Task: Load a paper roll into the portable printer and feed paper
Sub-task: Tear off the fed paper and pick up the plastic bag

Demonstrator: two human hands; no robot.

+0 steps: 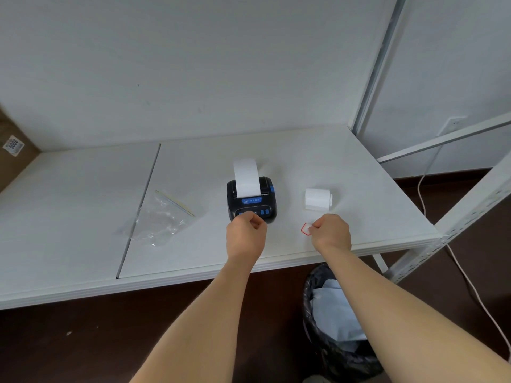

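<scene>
A black portable printer [269, 200] with blue buttons stands on the white table [210, 172]. A wide strip of white paper [246, 176] curls up and back out of its slot. My left hand [245, 235] is at the printer's front panel, fingers curled with the fingertips on the button area. A white paper roll [317, 199] lies on its side to the right of the printer. In front of it my right hand [331, 232] pinches a small red-edged sticker [305, 228] just above the table.
An empty clear zip bag [157, 218] lies left of the printer. A cardboard box [13, 153] sits at the far left. Below the table's front edge stands a bin with a black liner [336, 324]. A metal rack [470, 205] and cable are at right.
</scene>
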